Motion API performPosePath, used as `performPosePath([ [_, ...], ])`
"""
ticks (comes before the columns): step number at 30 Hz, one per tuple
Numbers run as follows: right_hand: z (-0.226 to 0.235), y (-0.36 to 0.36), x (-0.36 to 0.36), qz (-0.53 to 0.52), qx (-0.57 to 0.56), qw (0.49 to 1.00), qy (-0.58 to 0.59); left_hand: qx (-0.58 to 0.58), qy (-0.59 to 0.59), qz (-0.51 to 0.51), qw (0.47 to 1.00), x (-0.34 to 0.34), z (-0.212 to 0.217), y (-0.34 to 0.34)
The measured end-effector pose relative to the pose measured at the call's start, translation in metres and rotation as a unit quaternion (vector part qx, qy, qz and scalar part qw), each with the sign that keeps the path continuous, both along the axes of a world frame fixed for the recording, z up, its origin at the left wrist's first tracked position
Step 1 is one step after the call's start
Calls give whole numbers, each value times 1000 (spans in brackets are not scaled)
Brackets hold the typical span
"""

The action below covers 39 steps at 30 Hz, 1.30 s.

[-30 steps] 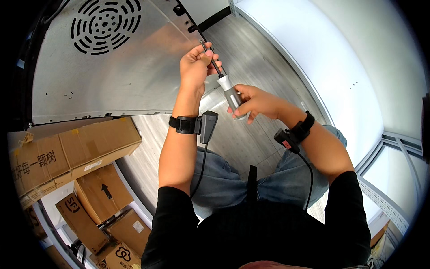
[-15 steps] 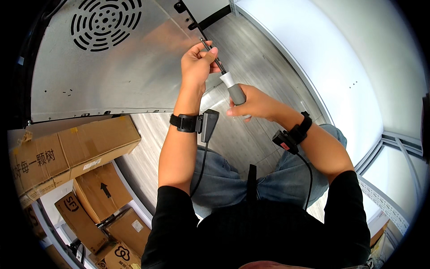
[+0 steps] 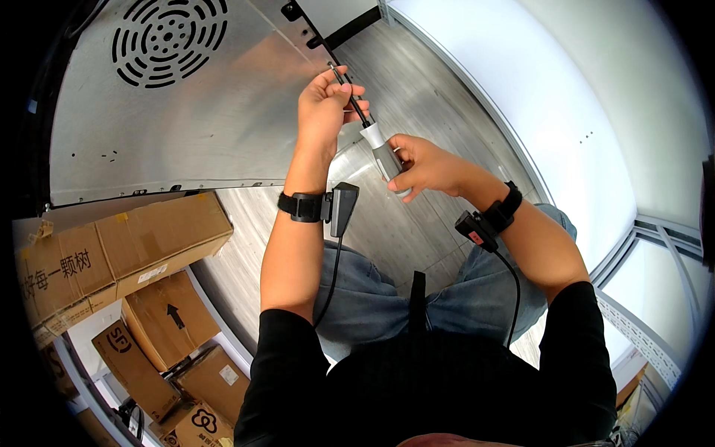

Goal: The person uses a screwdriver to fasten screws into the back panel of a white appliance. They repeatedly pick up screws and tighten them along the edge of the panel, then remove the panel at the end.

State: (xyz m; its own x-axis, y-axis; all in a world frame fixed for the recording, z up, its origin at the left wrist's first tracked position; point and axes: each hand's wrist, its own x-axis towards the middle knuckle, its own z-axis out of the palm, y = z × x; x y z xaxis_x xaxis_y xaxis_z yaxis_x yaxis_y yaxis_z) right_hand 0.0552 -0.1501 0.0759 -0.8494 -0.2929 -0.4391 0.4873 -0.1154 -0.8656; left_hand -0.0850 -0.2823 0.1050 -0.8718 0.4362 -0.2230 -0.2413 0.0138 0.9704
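Between my two hands is a screwdriver [image 3: 382,158] with a grey and white handle and a dark shaft slanting up and to the left. My left hand [image 3: 325,108] pinches the shaft close to its tip, thumb and index finger together, other fingers loosely curled. Around the handle, my right hand [image 3: 424,165] closes its thumb and fingers. The tip lies near the edge of a large metal panel [image 3: 201,127]; whether it touches a screw there I cannot tell. Along that edge sit small black fittings [image 3: 313,39].
Round slotted vents [image 3: 168,36] pierce the panel. Below it at left lies a long cardboard box [image 3: 126,249], with several smaller cartons [image 3: 173,316] on a shelf. A white shelf panel [image 3: 521,82] rises on the right. Wood-look floor [image 3: 439,97] runs between.
My right hand has shifted its grip on the handle, its fingers now showing more along the side. Both hands and the screwdriver have moved slightly left.
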Motion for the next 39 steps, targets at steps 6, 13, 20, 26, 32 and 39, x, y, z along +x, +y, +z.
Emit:
performPosePath([
  [6, -8, 7, 6, 5, 1, 1000, -2, 4, 13, -28, 1000, 5, -2, 2],
  [13, 1, 42, 44, -56, -15, 997, -45, 65, -3, -59, 996, 24, -13, 49],
  [20, -14, 104, 118, -256, -34, 958, -124, 110, -74, -184, 974, 60, -53, 152],
  [26, -45, 169, 202, -394, -75, 904, -148, 66, -151, -262, 951, 128, -100, 267],
  [32, -53, 195, 249, -506, -106, 832, -200, 32, -253, -321, 912, 177, -152, 351],
  [39, -58, 208, 271, -563, -124, 783, -236, -16, -233, -269, 934, 206, -186, 404],
])
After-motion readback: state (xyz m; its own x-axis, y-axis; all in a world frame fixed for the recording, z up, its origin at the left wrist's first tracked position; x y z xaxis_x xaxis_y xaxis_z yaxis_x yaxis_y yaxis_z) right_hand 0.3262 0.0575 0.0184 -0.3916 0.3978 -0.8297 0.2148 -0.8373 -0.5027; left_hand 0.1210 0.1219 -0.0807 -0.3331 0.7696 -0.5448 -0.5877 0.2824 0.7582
